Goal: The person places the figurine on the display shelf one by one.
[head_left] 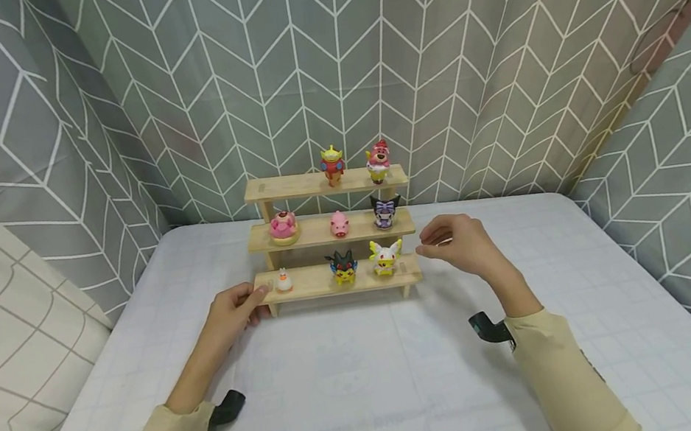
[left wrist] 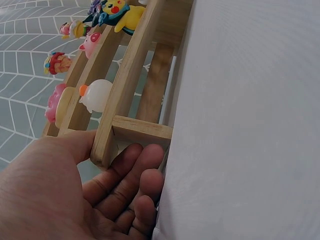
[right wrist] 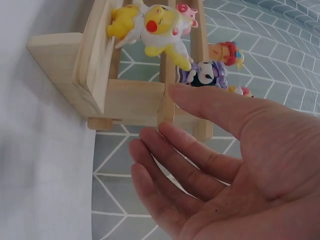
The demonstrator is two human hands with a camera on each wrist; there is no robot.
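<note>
A three-tier wooden display stand [head_left: 291, 187] holds several small figurines. My left hand [head_left: 232, 316] grips the left end of its bottom tier, thumb on the top board and fingers curled beneath, as the left wrist view shows. Nearest that hand is a white bird figurine [left wrist: 98, 96] with an orange beak. My right hand [head_left: 462, 246] hovers beside the stand's right end, fingers loosely bent and nothing in them. In the right wrist view its thumb [right wrist: 215, 102] lies close to the middle tier's end; whether it touches is unclear. A white-and-yellow figurine [right wrist: 162, 27] stands near it.
The top tier carries a red-and-green figurine [head_left: 333, 166] and a pink bear [head_left: 379, 158]. On the middle tier are a pink figurine on a round base [head_left: 283, 226], a pig [head_left: 339, 224] and a purple-and-black figurine [head_left: 384, 212]. A patterned curtain [head_left: 321, 55] hangs behind the white-covered table [head_left: 345, 394].
</note>
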